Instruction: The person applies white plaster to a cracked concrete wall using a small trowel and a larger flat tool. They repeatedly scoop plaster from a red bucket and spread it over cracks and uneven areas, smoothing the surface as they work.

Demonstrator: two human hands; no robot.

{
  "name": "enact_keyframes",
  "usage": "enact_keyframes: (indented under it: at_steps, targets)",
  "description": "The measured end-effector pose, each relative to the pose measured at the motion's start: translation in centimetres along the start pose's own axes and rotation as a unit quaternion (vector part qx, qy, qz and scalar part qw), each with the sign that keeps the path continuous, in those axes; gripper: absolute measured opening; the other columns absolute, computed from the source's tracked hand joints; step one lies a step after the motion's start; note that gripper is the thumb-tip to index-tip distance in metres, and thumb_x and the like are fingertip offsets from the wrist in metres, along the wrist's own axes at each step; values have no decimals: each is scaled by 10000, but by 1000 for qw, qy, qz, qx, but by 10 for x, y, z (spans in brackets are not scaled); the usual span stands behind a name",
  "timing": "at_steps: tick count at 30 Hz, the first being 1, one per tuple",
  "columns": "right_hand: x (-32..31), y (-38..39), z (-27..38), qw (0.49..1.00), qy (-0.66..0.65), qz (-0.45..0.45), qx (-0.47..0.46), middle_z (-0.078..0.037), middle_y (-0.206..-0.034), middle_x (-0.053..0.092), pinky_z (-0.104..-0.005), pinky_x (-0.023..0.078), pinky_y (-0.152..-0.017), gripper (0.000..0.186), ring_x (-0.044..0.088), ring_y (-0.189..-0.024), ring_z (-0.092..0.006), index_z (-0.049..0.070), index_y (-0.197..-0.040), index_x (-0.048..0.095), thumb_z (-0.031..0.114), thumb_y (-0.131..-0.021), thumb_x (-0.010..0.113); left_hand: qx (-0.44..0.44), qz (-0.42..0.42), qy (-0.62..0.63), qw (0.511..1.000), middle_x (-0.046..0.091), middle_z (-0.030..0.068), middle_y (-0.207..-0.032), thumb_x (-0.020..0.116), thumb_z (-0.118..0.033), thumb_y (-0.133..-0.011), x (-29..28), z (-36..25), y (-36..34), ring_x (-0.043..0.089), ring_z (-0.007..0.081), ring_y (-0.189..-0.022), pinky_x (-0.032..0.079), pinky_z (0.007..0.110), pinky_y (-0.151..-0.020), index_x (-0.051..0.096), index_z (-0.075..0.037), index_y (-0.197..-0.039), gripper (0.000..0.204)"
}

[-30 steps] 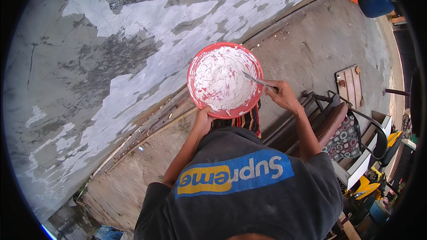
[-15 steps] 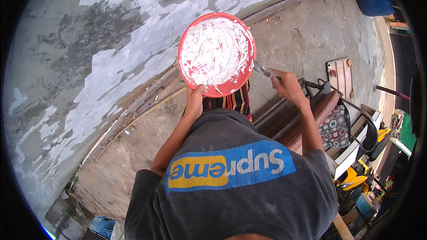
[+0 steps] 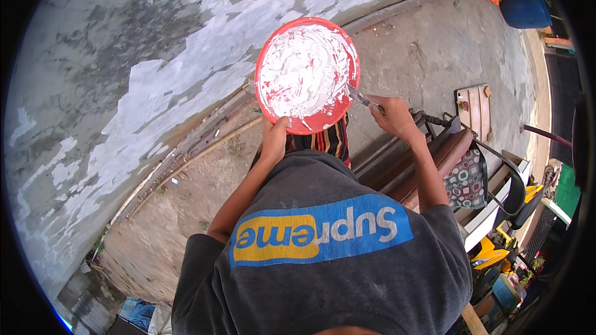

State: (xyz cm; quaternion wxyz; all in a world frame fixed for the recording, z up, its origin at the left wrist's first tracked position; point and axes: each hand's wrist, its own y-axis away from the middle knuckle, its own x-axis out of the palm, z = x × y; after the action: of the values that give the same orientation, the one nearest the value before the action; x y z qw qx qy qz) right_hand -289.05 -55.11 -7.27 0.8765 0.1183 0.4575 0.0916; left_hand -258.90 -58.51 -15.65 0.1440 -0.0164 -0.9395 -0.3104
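Note:
A round red basin (image 3: pixel 323 121) is held out in front of my body, its inside smeared with thick white paste (image 3: pixel 302 68). My left hand (image 3: pixel 274 138) grips the near rim, thumb over the edge and the other fingers hidden beneath. In my right hand (image 3: pixel 395 116) is a putty knife (image 3: pixel 363 97), held by its handle. Its metal blade reaches over the basin's right rim, with the tip at the edge of the paste. A second flat edge (image 3: pixel 251 85) pokes out at the basin's left side; what it belongs to is hidden.
A grey wall (image 3: pixel 149 80) with white patches runs along the left and far side. Wooden strips (image 3: pixel 205 147) lie at its foot. On the right stand a brown padded seat (image 3: pixel 444 155), a patterned bag (image 3: pixel 467 180) and a wood-framed panel (image 3: pixel 474 111). A blue drum (image 3: pixel 525 11) stands far right.
The basin has shifted slightly right and tilted a little. My right hand has moved slightly left and down, bringing the putty knife's blade further over the rim into the basin.

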Motion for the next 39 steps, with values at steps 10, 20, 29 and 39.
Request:
enact_keyframes:
  at_steps: [10,20,29,39]
  targets:
    - [12,-8,11,998,-21,-52,19,-249,-658,540,-426,455,-576,328,539,-602,-427,105,-1189,632,109,-870,556,16,-5,2,1000,508,137,-1237,461,47,-760,-1,2,1,520,238,-1138,434,381,-976,354,25,-1328,579]
    - [31,-8,8,998,-61,-20,-3,-227,-654,550,-412,452,-570,338,534,-554,-374,93,-1213,616,108,-883,545,61,14,-41,997,461,127,-1263,463,21,-803,2,3,1,463,186,-1114,371,315,-979,271,34,-1383,612]
    - [2,8,33,947,-236,160,145,-32,-567,507,-280,422,-458,340,514,-439,-93,88,-1263,603,185,-944,535,53,-24,-30,998,527,114,-1181,454,41,-795,-4,12,-4,547,199,-1043,452,340,-908,370,42,-1312,523]
    - [22,16,42,934,-294,143,142,-15,-569,488,-283,404,-450,341,485,-445,-90,66,-1267,593,172,-957,496,24,0,17,1000,444,125,-1273,463,15,-817,-5,8,-7,454,197,-1138,350,328,-1005,276,15,-1372,586]
